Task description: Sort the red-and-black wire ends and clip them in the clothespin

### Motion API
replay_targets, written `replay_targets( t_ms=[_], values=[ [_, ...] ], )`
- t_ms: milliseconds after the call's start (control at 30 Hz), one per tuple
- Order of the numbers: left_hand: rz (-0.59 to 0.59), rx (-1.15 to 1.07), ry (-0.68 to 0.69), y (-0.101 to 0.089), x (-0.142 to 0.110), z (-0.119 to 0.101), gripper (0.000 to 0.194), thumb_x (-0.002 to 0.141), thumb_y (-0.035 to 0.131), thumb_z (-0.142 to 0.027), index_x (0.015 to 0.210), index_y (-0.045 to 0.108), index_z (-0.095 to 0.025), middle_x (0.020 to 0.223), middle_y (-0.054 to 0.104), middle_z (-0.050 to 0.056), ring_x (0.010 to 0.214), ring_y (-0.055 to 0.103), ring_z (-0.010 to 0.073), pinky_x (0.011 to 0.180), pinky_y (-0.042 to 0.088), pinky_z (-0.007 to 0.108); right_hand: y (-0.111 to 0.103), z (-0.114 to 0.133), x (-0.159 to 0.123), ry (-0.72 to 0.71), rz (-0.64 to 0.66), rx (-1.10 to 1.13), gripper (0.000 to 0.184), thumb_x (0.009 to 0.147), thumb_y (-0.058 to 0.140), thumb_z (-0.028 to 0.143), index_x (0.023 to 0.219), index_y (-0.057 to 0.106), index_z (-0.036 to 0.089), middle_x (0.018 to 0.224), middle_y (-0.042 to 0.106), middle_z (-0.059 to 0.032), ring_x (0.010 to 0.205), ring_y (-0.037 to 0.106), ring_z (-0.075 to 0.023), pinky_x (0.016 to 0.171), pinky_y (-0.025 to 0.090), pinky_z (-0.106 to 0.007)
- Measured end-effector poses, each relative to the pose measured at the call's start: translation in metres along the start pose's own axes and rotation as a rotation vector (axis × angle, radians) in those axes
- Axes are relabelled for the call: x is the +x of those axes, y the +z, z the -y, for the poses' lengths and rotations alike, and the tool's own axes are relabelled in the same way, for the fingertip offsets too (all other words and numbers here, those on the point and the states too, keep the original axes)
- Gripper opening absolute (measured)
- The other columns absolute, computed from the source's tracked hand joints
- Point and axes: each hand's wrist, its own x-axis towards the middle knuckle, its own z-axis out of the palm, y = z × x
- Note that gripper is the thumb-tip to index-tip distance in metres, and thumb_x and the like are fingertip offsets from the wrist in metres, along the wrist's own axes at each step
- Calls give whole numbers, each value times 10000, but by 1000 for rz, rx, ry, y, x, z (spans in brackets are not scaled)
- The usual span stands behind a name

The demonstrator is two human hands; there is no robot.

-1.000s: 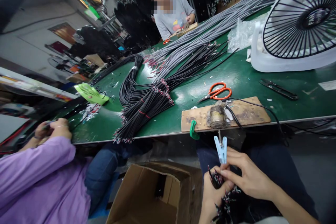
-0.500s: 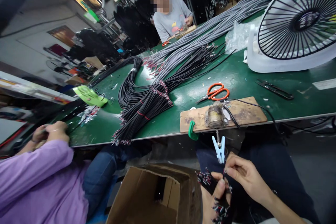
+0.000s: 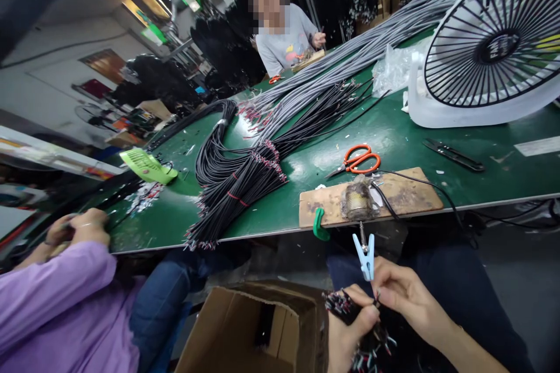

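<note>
My left hand (image 3: 350, 326) is closed around a bundle of black cables (image 3: 343, 308), whose stripped red and white wire ends stick out beside the thumb. Thumb and fingers of my right hand (image 3: 400, 291) pinch the end of one cable, just above the left thumb. Over them a light blue clothespin (image 3: 365, 256) sits on the shaft of a small grimy motor (image 3: 359, 201). That motor is mounted on a wooden board (image 3: 411, 189) at the table edge, with a green clamp (image 3: 320, 224) on the board's left part.
Orange-handled scissors (image 3: 361, 158), black snips (image 3: 454, 154) and a white fan (image 3: 476, 119) are on the green table (image 3: 394, 134). Black cable bundles (image 3: 245, 186) and grey cables (image 3: 324, 78) lie further left. A cardboard box (image 3: 210, 332) stands below. One co-worker in purple (image 3: 56, 297) sits left, another person opposite.
My right hand has shifted slightly left and my left hand's thumb has moved up toward the pinched wire. The view has tilted a little. The co-worker opposite has raised a hand.
</note>
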Motion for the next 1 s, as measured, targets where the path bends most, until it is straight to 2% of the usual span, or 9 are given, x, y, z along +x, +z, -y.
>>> replay_targets(
  t_ms=[67, 133, 267, 333, 400, 567, 733, 900, 1000],
  values=[
    [-39, 56, 175, 3, 2, -6, 166, 680, 884, -361, 680, 795, -221, 615, 690, 22, 572, 601, 150, 596, 448, 257, -1, 2, 10, 101, -18, 130, 302, 874, 699, 438, 720, 667, 180, 705, 536, -2, 676, 508, -157, 642, 419, -283],
    [-66, 100, 272, 6, 3, -12, 119, 661, 894, -320, 660, 808, -238, 597, 707, 27, 561, 610, 153, 584, 445, 252, 0, 4, 20, 158, -47, 205, 342, 881, 673, 503, 777, 697, 179, 696, 540, -1, 677, 493, -154, 648, 412, -283],
    [-103, 167, 336, 7, 9, -21, 135, 642, 894, -318, 622, 795, -228, 573, 701, 31, 537, 601, 155, 562, 438, 246, 6, 11, 36, 194, 29, 311, 441, 874, 636, 594, 1031, 745, 196, 886, 664, -60, 763, 544, -160, 709, 438, -283],
    [-121, 195, 360, 5, 13, -22, 148, 647, 888, -321, 619, 785, -219, 575, 698, 32, 535, 598, 157, 559, 438, 247, 9, 13, 40, 202, 40, 374, 406, 857, 682, 561, 1029, 755, 201, 933, 679, -64, 785, 562, -148, 722, 449, -259],
    [-128, 215, 379, 4, 18, -21, 158, 650, 883, -325, 620, 777, -211, 574, 694, 30, 536, 603, 161, 561, 444, 251, 11, 14, 43, 214, 10, 437, 361, 827, 737, 524, 955, 769, 189, 883, 671, -48, 760, 563, -131, 703, 454, -229],
    [-118, 284, 349, 4, 23, -15, 195, 670, 858, -343, 610, 760, -185, 553, 669, 28, 533, 593, 169, 554, 455, 266, 15, 15, 47, 242, -17, 532, 357, 773, 799, 499, 815, 761, 146, 736, 609, -10, 617, 501, -83, 577, 419, -179],
    [-114, 306, 294, 3, 20, -15, 202, 676, 846, -340, 613, 753, -172, 546, 651, 25, 529, 575, 163, 557, 450, 268, 14, 10, 44, 315, -33, 550, 474, 788, 734, 599, 910, 792, 145, 788, 686, -67, 702, 580, -140, 664, 471, -241],
    [-115, 279, 273, 1, 15, -16, 220, 686, 842, -363, 631, 748, -173, 577, 650, 26, 544, 571, 158, 566, 446, 264, -6, -12, 34, 284, -127, 491, 451, 829, 680, 611, 955, 782, 190, 782, 678, -49, 714, 558, -152, 617, 436, -242],
    [-89, 270, 242, -1, 11, -13, 307, 694, 833, -440, 603, 714, -172, 560, 635, 22, 541, 558, 158, 578, 437, 272, -22, -19, 24, 226, -113, 273, 318, 882, 688, 495, 1007, 757, 211, 790, 668, -25, 717, 549, -144, 660, 432, -250]
  ],
)
